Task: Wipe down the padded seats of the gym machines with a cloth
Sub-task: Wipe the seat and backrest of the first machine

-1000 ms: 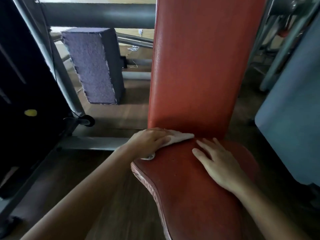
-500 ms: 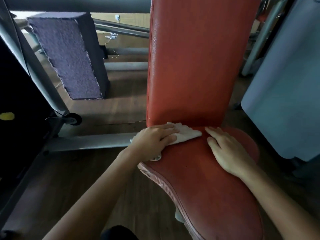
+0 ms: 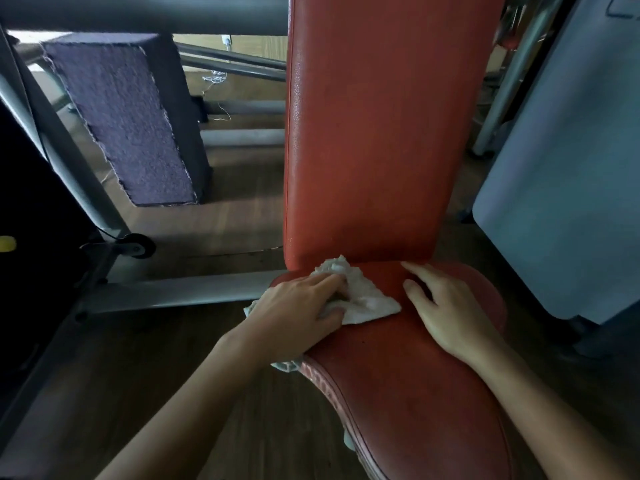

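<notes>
Pressing the white cloth (image 3: 367, 299) onto the seat (image 3: 415, 403), left hand (image 3: 294, 313) has fingers bent over it, thumb pinching a bunched fold. Cloth lies at the seat's left rear, against the base of the red backrest (image 3: 363, 133); one end hangs off the left edge. Right hand (image 3: 446, 306) lies flat on the seat just beside the cloth, fingers straight, holding nothing. Marking on grey panel (image 3: 571, 150), top right: cropped, unreadable.

Backrest (image 3: 363, 133) blocks ahead; seat (image 3: 415, 393) front apparently free.
</notes>
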